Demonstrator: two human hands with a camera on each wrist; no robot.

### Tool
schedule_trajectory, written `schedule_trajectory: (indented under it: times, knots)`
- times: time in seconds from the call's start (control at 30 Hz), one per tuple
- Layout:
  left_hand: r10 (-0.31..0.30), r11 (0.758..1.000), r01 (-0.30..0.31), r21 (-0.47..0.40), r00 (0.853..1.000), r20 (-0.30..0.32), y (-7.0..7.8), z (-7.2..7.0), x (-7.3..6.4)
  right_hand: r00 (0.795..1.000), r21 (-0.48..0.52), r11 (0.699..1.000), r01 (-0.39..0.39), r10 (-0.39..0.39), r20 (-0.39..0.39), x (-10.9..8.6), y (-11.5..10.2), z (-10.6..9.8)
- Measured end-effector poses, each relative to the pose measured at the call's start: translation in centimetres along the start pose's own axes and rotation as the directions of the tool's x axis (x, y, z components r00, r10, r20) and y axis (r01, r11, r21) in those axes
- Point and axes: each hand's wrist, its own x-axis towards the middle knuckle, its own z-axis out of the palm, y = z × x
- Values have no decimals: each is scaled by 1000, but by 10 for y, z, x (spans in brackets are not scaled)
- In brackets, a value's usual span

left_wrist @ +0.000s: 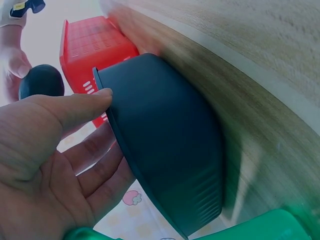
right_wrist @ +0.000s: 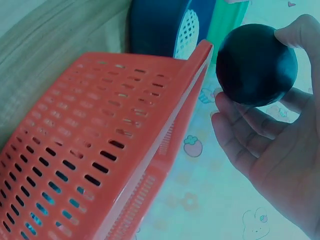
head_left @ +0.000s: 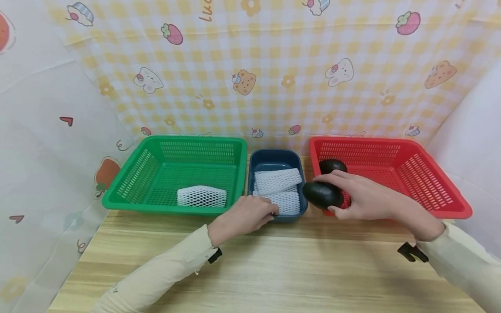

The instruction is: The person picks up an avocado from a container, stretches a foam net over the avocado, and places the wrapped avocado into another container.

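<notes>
Over the near left corner of the red basket (head_left: 442, 215), my right hand (head_left: 362, 195) grips a dark avocado (head_left: 322, 194) between thumb and fingers. The right wrist view shows this avocado (right_wrist: 255, 65) above the basket's rim. Behind it, a second avocado (head_left: 332, 166) lies in the red basket, partly covered. My left hand (head_left: 246, 215) reaches over the near left rim of a dark blue bin (head_left: 274, 154) with white foam net sleeves (head_left: 287, 203) inside. The left wrist view shows the thumb at the bin's rim and the fingertips hidden behind it.
On the left stands a green basket (head_left: 176, 208) with a white foam net (head_left: 201, 196) near its front. The blue bin sits between the two baskets. Wooden table (head_left: 274, 269) lies in front, and a patterned cloth (head_left: 266, 108) hangs behind.
</notes>
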Motion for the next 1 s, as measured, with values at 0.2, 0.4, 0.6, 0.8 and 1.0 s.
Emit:
schedule_trajectory:
  times: [0.2, 0.4, 0.6, 0.8, 1.0]
  knots:
    - [6, 1000, -6, -4, 1000, -7, 1, 1, 0, 997, 32, 997, 77, -77, -6, 3, -6, 4]
    - [9, 1000, -9, -3, 1000, -13, 1, 1, 0, 994, 67, 992, 105, -106, 6, 6, -15, 11]
    - [1, 1000, -2, -5, 1000, -16, 0, 0, 0, 996, 72, 994, 77, -79, 28, 5, -22, 18]
    - [-6, 1000, 6, 3, 1000, -10, 0, 0, 0, 994, 67, 993, 99, -102, 46, 8, -26, 26]
    - [-2, 1000, 3, 16, 1000, -19, 1, 0, -1, 991, 64, 992, 111, -116, 68, 9, -30, 34]
